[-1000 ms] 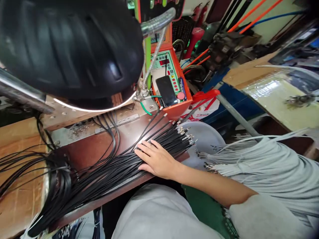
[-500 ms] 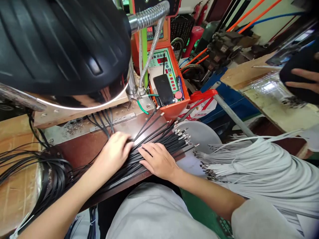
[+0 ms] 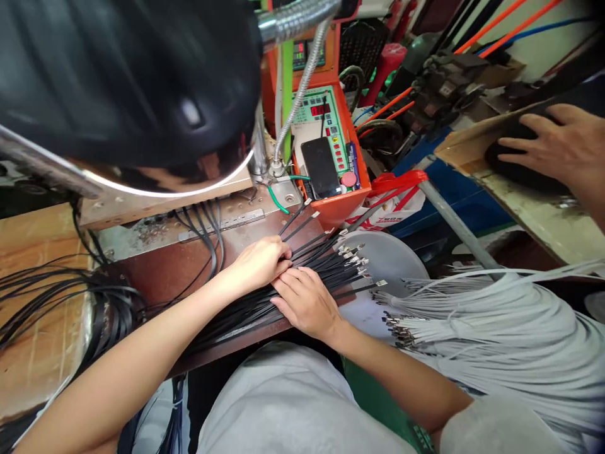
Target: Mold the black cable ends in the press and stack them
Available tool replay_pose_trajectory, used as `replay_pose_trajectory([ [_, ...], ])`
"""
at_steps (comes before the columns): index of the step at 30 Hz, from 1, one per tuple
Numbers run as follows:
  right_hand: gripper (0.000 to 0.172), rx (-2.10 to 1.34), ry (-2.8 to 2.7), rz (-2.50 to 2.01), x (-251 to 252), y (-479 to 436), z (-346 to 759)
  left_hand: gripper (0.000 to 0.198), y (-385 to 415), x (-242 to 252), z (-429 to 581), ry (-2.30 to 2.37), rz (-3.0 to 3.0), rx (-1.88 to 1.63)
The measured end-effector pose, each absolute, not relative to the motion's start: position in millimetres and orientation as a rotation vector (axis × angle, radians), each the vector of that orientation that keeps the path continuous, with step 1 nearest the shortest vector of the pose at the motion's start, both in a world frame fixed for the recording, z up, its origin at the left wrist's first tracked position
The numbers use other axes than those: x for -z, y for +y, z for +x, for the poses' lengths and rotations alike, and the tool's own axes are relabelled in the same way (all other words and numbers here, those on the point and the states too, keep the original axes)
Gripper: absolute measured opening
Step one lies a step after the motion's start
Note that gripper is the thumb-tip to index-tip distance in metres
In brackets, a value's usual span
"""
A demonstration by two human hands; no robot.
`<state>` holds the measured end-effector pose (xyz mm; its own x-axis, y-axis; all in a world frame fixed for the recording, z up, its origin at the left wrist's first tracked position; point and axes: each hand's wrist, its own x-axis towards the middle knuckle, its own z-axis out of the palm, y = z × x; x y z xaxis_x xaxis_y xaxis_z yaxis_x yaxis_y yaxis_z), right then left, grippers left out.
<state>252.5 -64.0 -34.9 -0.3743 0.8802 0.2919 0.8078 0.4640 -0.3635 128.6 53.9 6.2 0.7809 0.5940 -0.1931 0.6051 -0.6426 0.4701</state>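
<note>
A thick bundle of thin black cables (image 3: 321,271) lies across the brown workbench top (image 3: 155,277), with small metal terminals (image 3: 352,258) fanning out at its far end. My left hand (image 3: 259,265) rests on the bundle's upper side, fingers closed together over several strands. My right hand (image 3: 306,301) presses down on the bundle just beside it, fingers curled over the cables. The cable tails run down under my left forearm, which hides part of them.
An orange control box (image 3: 326,151) with a phone (image 3: 321,167) stands behind the bench, under a black lamp shade (image 3: 118,75). Coiled black cables (image 3: 61,296) lie on wood at left. Grey cables (image 3: 496,334) hang at right, near a white round lid (image 3: 382,258). A co-worker's hand (image 3: 548,145) rests on a black object.
My left hand has slid up and to the right along the bundle, closer to my right hand. The co-worker's hand has come further into view, onto the black object.
</note>
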Motion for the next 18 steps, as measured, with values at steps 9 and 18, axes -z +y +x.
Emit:
replay_pose_trajectory([
  [9, 0.027, -0.497, -1.885, -1.425, 30, -47, 251, 0.015, 81, -44, 90, 0.916, 1.921, -0.205],
  [18, 0.025, -1.360, -1.333, -1.268, 1, 20, 230, 0.022, 64, -53, 47, 1.173, 2.123, -0.397],
])
